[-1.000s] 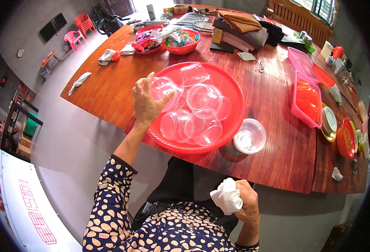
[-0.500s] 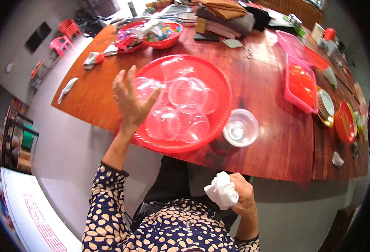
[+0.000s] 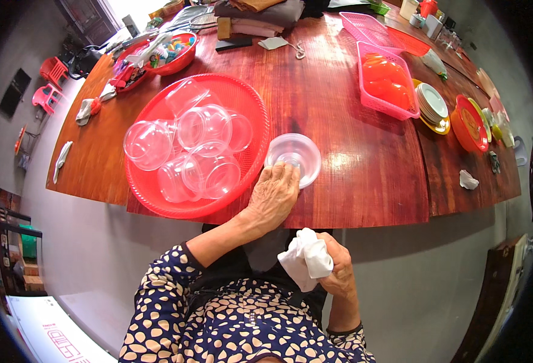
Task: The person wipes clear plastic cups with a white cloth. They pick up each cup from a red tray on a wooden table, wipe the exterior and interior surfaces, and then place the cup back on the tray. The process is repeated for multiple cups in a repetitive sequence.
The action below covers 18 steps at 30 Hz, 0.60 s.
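Note:
My left hand (image 3: 275, 192) reaches to the table's near edge, fingers stretched out over the near left rim of a clear plastic bowl (image 3: 307, 156). Its thumb is hidden, and I cannot tell how firmly it touches. My right hand (image 3: 339, 266), in front of my body below the table edge, is closed on a crumpled white cloth (image 3: 305, 257). Left of the bowl lies a round red tray (image 3: 255, 115) with a ridged rim. Several clear plastic bowls (image 3: 203, 127) are heaped on it, some tipped on their sides.
Red baskets of small wrapped items (image 3: 178, 54) stand at the far left. Folded cloths (image 3: 257, 21) are piled at the back. To the right are a pink basket with red bowls (image 3: 393, 109), stacked white plates (image 3: 433, 100) and a red bowl (image 3: 469, 124). A crumpled tissue (image 3: 468, 179) lies nearby.
My left hand has moved from above the tray's left side to the single bowl on the right. The view has shifted right. My right hand still holds the cloth.

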Each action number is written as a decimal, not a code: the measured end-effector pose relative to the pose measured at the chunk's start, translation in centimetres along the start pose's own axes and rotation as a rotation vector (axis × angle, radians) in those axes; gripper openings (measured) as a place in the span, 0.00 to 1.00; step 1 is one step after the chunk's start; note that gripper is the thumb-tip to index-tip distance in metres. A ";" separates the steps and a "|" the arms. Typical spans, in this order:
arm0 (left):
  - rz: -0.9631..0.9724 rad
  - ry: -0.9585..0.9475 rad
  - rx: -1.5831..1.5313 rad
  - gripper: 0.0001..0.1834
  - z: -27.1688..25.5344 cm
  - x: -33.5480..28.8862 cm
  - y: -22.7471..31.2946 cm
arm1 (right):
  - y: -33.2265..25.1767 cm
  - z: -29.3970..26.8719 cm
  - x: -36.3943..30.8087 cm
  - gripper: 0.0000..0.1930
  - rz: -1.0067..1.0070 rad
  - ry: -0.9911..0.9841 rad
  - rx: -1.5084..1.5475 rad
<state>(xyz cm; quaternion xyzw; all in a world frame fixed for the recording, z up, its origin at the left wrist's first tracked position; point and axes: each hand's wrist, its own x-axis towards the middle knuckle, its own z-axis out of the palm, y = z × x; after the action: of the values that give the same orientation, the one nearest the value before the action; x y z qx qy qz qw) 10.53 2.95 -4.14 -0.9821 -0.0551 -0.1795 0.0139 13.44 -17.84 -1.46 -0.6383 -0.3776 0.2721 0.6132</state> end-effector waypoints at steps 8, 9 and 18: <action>0.001 0.057 -0.300 0.08 1.8 1.5 -0.8 | 0.6 -1.2 -1.3 0.16 0.017 0.059 0.065; -0.010 0.075 -0.334 0.08 1.7 1.8 -0.8 | 0.4 -1.3 -1.3 0.16 0.033 0.061 0.074; -0.002 0.207 -0.257 0.07 -0.1 2.8 -0.3 | 0.6 -1.0 -1.9 0.19 0.149 0.176 0.308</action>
<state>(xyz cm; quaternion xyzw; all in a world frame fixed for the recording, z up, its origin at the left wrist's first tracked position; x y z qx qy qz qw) 13.10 3.49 -3.01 -0.9520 -0.0307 -0.2854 -0.1064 13.28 -19.96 -2.14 -0.5844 -0.2278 0.3145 0.7125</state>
